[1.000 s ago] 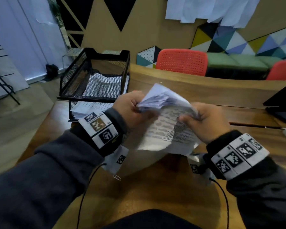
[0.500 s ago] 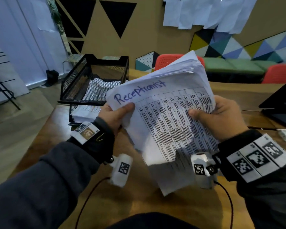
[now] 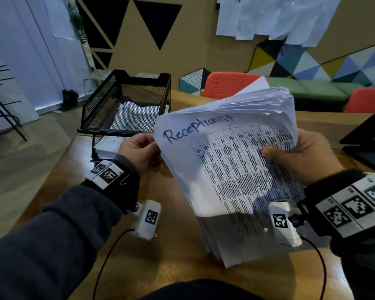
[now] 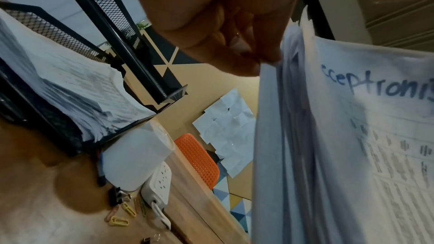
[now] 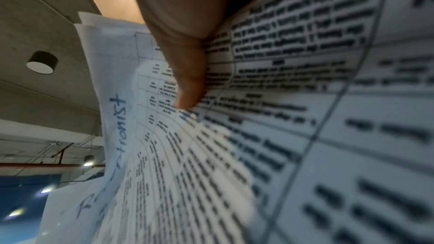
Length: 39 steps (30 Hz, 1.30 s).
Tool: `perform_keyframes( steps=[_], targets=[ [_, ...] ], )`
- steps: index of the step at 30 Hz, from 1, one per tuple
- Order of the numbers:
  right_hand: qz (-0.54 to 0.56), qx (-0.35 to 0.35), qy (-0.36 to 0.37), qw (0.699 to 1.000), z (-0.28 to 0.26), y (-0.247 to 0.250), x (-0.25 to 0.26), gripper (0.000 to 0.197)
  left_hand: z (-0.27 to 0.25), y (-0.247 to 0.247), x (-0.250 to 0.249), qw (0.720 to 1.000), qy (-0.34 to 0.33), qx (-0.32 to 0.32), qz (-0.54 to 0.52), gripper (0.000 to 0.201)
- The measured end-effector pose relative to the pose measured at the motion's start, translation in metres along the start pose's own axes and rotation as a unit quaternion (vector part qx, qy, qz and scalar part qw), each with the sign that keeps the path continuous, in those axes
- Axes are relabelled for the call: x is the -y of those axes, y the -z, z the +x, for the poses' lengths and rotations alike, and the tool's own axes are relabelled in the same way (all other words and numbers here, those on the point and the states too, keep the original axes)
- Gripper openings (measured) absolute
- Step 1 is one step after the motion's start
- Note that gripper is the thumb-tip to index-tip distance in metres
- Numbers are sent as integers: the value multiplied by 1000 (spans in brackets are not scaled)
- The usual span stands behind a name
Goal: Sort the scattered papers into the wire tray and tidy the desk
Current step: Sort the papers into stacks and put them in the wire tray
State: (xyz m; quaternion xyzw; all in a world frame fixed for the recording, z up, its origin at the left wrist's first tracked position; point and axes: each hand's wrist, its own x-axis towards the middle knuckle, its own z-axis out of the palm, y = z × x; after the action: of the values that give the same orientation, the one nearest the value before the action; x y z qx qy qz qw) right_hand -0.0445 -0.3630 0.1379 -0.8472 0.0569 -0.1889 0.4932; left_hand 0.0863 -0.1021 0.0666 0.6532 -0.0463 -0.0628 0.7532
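Observation:
A thick stack of printed papers stands tilted on its lower edge on the wooden desk. Its front sheet carries a blue handwritten word above a table. My left hand pinches the stack's upper left edge, fingers curled, as the left wrist view also shows. My right hand grips the right side, thumb on the front sheet, fingers hidden behind. The black two-tier wire tray stands at the desk's far left, beyond my left hand, with papers in both tiers.
Beside the tray lie a white power strip, a black binder clip and several coloured paper clips. A dark flat device sits at the right edge. Red chairs stand behind the desk.
The stack, low and bunched between my hands a second ago, is now raised upright with its front sheet facing me. My left thumb has slid from the sheet's face to its edge.

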Motion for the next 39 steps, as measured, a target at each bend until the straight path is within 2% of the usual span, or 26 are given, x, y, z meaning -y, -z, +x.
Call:
perform_keyframes(
  steps=[2,4,6,7,9,10,12,13,14,15,17,19,20,21,23,25,28,30,33,36,39],
  targets=[
    [-11,0,0,1000,1,0,-1,26,-4,-4,-3,997,-58,-14,56,22],
    [-28,-5,7,1000,2,2,-4,27,-5,-6,-6,981,-112,-9,155,34],
    [-46,-5,15,999,3,3,-3,26,-5,-4,-8,961,-130,13,242,46],
    [-46,-1,15,999,4,4,-4,23,-4,-2,-7,958,-127,21,257,45],
    [-38,5,14,999,5,6,-6,17,-1,0,-4,969,-110,8,221,29],
    [-37,8,13,999,6,7,-7,16,1,1,-3,978,-98,-25,182,22],
    [-35,12,12,999,6,9,-9,21,9,6,0,987,-77,-110,87,21],
    [-30,12,9,999,6,9,-9,23,13,8,1,989,-64,-127,42,18],
    [-21,10,5,1000,6,9,-10,25,15,9,1,993,-44,-111,9,13],
    [-7,5,1,1000,6,8,-10,25,15,8,2,998,-14,-68,-8,18],
    [41,-9,-3,999,6,5,-8,29,9,2,8,996,47,65,-32,43],
    [99,-31,1,995,6,-3,-5,29,-3,-8,11,983,62,172,-34,62],
    [126,-44,7,991,6,-7,-4,28,-9,-14,11,982,48,182,-23,64],
    [147,-63,14,987,5,-12,-2,25,-15,-22,8,988,26,148,-17,55],
    [156,-111,42,981,0,-23,1,27,-22,-35,-4,998,-43,28,-27,26],
    [146,-165,75,972,-4,-31,0,24,-24,-45,-14,994,-103,-27,-15,23],
    [153,-228,103,956,-8,-41,-3,16,-29,-49,-15,990,-140,-10,29,20],
    [146,-227,106,957,-7,-44,-2,34,-30,-50,-17,986,-154,29,47,20],
    [154,-224,110,956,-3,-46,2,43,-26,-54,-25,980,-180,74,29,28],
    [116,-234,151,953,1,-45,5,50,-21,-55,-31,979,-188,71,32,33],
    [105,-229,147,957,6,-41,2,52,-20,-54,-32,983,-167,72,19,41]
  ],
)
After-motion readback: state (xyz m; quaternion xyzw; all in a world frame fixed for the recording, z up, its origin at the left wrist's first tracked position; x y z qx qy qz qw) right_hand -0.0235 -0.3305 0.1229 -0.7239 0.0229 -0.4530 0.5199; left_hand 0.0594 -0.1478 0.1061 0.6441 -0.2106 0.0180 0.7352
